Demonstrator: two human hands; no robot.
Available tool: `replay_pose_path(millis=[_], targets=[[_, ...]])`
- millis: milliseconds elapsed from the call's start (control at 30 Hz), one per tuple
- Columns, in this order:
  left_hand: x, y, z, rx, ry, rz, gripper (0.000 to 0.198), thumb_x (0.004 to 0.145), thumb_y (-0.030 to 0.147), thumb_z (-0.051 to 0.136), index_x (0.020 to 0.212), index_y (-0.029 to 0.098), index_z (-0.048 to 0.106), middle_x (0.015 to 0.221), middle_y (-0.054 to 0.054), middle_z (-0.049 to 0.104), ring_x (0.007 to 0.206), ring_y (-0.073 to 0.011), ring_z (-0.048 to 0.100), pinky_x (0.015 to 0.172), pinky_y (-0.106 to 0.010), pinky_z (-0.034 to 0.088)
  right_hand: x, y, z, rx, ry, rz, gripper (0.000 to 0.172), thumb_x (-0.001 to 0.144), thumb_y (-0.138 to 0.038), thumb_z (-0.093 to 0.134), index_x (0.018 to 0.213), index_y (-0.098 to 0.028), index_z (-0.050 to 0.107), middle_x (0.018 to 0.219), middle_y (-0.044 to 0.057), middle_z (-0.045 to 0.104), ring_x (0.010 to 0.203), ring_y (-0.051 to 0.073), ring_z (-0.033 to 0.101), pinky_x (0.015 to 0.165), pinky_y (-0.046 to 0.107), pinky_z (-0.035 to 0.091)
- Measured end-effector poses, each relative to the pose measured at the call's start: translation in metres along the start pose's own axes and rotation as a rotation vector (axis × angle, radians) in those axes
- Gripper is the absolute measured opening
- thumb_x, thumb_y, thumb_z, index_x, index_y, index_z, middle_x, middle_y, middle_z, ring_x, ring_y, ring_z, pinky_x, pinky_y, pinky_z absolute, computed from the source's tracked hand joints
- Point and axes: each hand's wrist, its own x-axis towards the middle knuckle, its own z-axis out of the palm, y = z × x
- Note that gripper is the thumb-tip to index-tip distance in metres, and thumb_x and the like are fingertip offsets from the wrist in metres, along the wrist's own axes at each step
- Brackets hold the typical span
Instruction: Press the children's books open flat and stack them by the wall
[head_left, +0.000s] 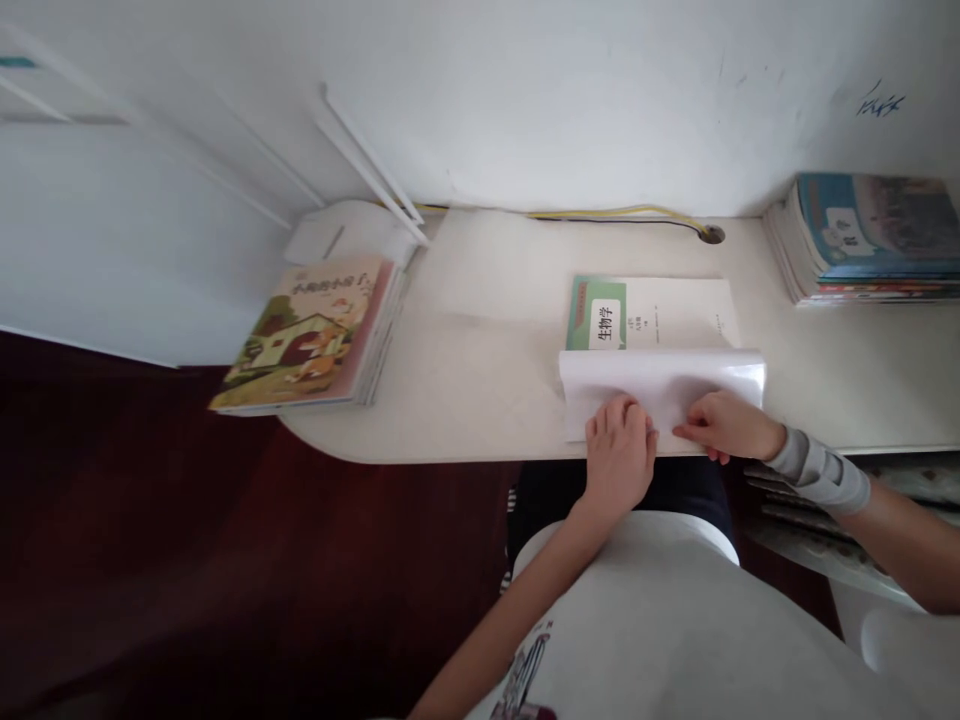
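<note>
A white sheet of paper lies folded over the near half of a green and white textbook on the pale desk. My left hand lies flat on the sheet's near left part, fingers stretched out. My right hand rests on the sheet's near right part, its fingers pressed together on the paper's edge. A grey band wraps my right wrist.
A stack of picture books sits on the desk's left end. Another stack of books stands at the far right by the wall. A yellow cable runs along the wall to a hole. Dark floor lies left of the desk.
</note>
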Motion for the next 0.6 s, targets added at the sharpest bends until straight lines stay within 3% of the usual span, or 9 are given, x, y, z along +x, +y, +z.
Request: replay_pose_path(millis=[167, 600], targets=[[-0.004, -0.01, -0.009, -0.004, -0.019, 0.015, 0.005, 0.086, 0.023, 0.049, 0.088, 0.018, 0.051, 0.11, -0.011, 0.051, 0.102, -0.0246, 0.047, 0.085, -0.043, 0.04, 0.0, 0.003, 0.001, 0.002, 0.009, -0.007, 0.04, 0.084, -0.042, 0.045, 0.051, -0.019, 0.045, 0.045, -0.001, 0.059, 0.038, 0.011, 0.056, 0.043, 0.021, 0.041], [-0.008, -0.045, -0.03, -0.029, -0.017, -0.127, 0.007, 0.079, 0.019, 0.054, 0.078, 0.019, 0.047, 0.103, -0.009, 0.051, 0.097, -0.024, 0.049, 0.083, -0.045, 0.043, -0.001, 0.005, 0.0, 0.024, -0.018, -0.008, 0.039, 0.084, -0.042, 0.045, 0.053, -0.019, 0.045, 0.046, -0.002, 0.059, 0.039, 0.011, 0.057, 0.047, 0.023, 0.043]])
